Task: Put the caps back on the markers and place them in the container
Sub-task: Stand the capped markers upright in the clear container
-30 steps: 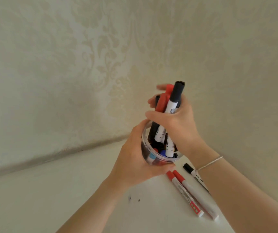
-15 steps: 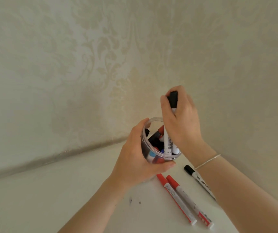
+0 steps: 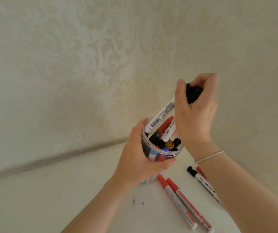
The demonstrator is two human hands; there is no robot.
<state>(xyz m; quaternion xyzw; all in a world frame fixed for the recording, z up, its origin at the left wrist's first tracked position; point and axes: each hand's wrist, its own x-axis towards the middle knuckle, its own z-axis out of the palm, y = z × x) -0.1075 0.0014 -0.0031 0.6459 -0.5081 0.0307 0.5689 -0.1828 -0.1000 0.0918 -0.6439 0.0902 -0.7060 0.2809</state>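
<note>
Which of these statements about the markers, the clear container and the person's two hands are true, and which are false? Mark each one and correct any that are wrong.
1. The left hand holds the clear container by its side. True.
2. The right hand grips the black-capped marker at its cap end. True.
3. That marker stands fully inside the container. False: it leans at a slant, its lower end at the rim and most of it above.
4. Two red-capped markers lie side by side on the table. True.
5. The container is empty. False: several markers already stand in it.
6. The right wrist is bare. False: it wears a thin bracelet.
</note>
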